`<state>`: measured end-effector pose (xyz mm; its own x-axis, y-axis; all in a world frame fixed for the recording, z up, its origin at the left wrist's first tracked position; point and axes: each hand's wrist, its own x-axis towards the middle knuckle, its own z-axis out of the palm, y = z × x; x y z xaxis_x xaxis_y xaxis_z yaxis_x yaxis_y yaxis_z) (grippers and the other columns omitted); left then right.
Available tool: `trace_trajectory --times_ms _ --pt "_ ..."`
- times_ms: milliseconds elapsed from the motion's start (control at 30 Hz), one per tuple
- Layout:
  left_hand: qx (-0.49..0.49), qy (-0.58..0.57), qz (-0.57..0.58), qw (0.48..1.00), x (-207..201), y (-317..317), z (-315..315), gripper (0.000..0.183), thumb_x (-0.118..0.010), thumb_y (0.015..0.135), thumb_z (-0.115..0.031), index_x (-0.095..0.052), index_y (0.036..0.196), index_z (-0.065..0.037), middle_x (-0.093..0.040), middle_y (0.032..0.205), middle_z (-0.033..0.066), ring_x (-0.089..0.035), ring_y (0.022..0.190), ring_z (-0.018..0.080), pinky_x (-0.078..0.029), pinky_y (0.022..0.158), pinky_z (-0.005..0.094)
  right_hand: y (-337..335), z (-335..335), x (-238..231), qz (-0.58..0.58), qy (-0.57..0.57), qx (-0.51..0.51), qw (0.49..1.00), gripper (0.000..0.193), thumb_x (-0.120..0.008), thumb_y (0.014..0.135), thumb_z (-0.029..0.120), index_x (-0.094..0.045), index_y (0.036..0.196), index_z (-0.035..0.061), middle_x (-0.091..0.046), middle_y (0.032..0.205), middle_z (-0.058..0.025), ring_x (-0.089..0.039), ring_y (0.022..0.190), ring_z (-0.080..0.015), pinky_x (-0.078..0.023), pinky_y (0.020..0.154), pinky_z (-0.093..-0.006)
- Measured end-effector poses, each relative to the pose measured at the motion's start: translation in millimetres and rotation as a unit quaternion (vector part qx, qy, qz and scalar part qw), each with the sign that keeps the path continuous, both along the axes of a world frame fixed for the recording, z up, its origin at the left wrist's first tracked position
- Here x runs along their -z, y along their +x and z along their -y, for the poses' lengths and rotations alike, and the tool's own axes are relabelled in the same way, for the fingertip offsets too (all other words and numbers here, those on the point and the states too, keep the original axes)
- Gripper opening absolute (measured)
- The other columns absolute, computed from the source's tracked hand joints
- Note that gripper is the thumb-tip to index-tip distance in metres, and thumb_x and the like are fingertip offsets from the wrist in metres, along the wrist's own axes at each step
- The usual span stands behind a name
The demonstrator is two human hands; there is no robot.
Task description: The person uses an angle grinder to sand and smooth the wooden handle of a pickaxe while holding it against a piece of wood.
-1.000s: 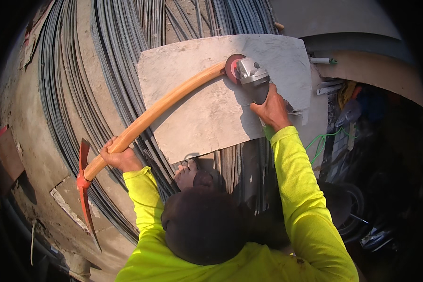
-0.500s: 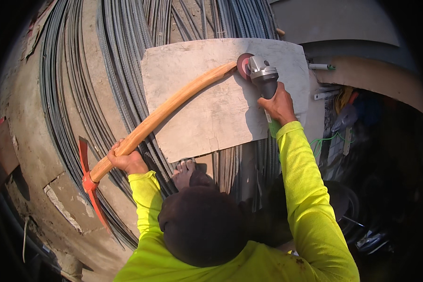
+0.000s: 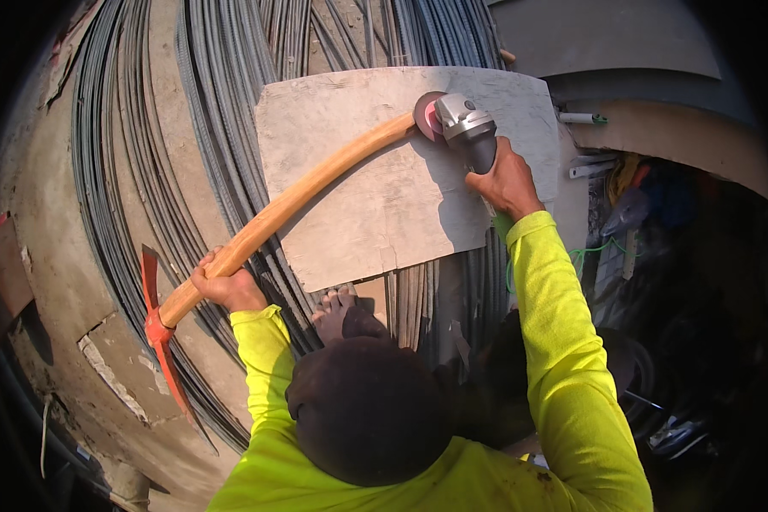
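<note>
My left hand (image 3: 233, 282) is wrapped round the wooden handle of a pickaxe (image 3: 295, 198), close to its orange-red metal head (image 3: 156, 331) at the left. The handle curves up to the right across a pale board (image 3: 375, 230). My right hand (image 3: 512, 177) grips an angle grinder (image 3: 467, 128) by its dark body. The grinder's reddish disc (image 3: 429, 117) meets the far end of the handle; whether it spins, I cannot tell.
Long bundles of steel rebar (image 3: 222, 111) run under and beside the board. A bare foot (image 3: 340, 314) is at the board's near edge. On the right lie a white tube (image 3: 582, 119), a green cord (image 3: 585, 253) and dark clutter in shadow. Grey sheets (image 3: 606, 38) lie at the far right.
The grinder has shifted left and turned a little, its disc now at a shorter handle end. My left hand and the pickaxe head have moved slightly left.
</note>
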<state>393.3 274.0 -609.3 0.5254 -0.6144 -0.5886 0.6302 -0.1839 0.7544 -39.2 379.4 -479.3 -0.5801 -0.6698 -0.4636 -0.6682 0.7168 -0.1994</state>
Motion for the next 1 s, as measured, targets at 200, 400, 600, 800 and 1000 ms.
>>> trace_trajectory --times_ms 200,400,600,800,1000 --pt "0.002 0.003 -0.012 1.0 2 4 -8 0.019 -0.057 0.08 -0.025 -0.053 0.082 -0.007 -0.057 0.083 0.0112 -0.06 0.086 0.0269 -0.049 0.093 0.0429 9 -4 3 0.016 0.035 -0.036 0.999 0.067 -0.076 0.068 0.022 -0.052 0.123 -0.0067 -0.068 0.104 -0.0328 -0.067 0.1 -0.0477 -0.053 0.089 -0.0479" --pt "-0.012 0.007 0.011 1.0 -8 -3 10 0.017 -0.056 0.08 -0.02 -0.051 0.084 -0.004 -0.056 0.084 0.0126 -0.059 0.086 0.0292 -0.051 0.091 0.0433 -11 -3 2 0.02 -0.004 0.051 0.999 0.072 -0.081 0.068 0.025 -0.049 0.124 -0.0084 -0.068 0.107 -0.0337 -0.068 0.1 -0.0479 -0.054 0.091 -0.0473" --pt "-0.059 0.028 0.074 0.995 -28 -13 55 0.015 -0.051 0.088 -0.015 -0.046 0.087 -0.001 -0.053 0.085 0.0121 -0.058 0.085 0.0316 -0.053 0.089 0.046 37 -36 35 0.028 -0.071 0.013 0.997 0.074 -0.08 0.067 0.026 -0.049 0.125 -0.0091 -0.067 0.108 -0.035 -0.067 0.1 -0.0484 -0.054 0.091 -0.0489" --pt "-0.071 0.04 0.112 0.99 -39 -28 98 0.032 -0.055 0.09 -0.01 -0.041 0.108 0.012 -0.056 0.092 0.0172 -0.061 0.077 0.0287 -0.058 0.072 0.0449 14 -29 38 0.016 -0.089 0.11 0.99 0.073 -0.08 0.068 0.026 -0.049 0.124 -0.0092 -0.068 0.107 -0.0326 -0.068 0.098 -0.0463 -0.054 0.089 -0.0475" --pt "-0.083 0.068 0.132 0.985 -63 -51 114 0.05 -0.056 0.09 -0.011 -0.035 0.122 0.021 -0.056 0.101 0.0203 -0.063 0.083 0.0297 -0.057 0.071 0.0426 34 -32 43 0.024 -0.087 0.015 0.996 0.071 -0.08 0.069 0.025 -0.049 0.124 -0.0087 -0.069 0.102 -0.0318 -0.069 0.096 -0.0455 -0.055 0.086 -0.047"
